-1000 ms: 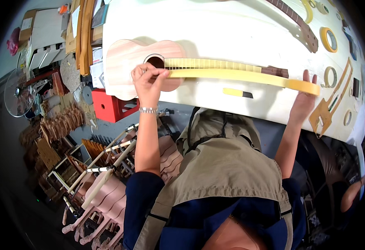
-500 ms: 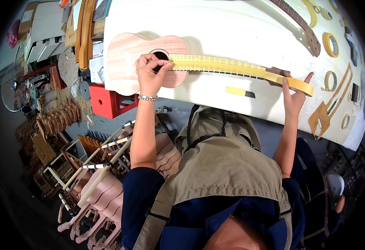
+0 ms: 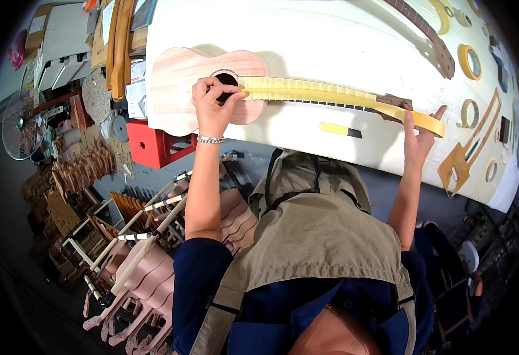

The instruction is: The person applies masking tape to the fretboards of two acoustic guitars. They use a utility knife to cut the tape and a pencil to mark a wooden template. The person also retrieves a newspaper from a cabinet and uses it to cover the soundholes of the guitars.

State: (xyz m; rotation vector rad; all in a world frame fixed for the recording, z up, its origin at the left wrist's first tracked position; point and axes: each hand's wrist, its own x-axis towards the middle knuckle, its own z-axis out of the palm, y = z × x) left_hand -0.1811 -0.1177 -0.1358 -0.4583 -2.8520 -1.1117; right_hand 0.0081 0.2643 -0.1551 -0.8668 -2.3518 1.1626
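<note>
A pale wooden ukulele (image 3: 206, 89) is lying flat on the white workbench (image 3: 330, 35) at twelve o'clock. Yellow masking tape (image 3: 307, 93) is covering its fretboard. The left hand (image 3: 212, 106) is pinching the tape's end at the soundhole, anchoring it, while the right hand (image 3: 419, 139), at two o'clock, is gripping the tape roll (image 3: 428, 122), apparently pulling taut.

Ukulele body (image 3: 182, 83): pale pink-tan wood, fine grain. Tape (image 3: 318, 93) along the neck: yellow. Fretboard (image 3: 336, 105): dark brown. Desk (image 3: 330, 35): cream white. Crate (image 3: 153, 145), near left: red.
</note>
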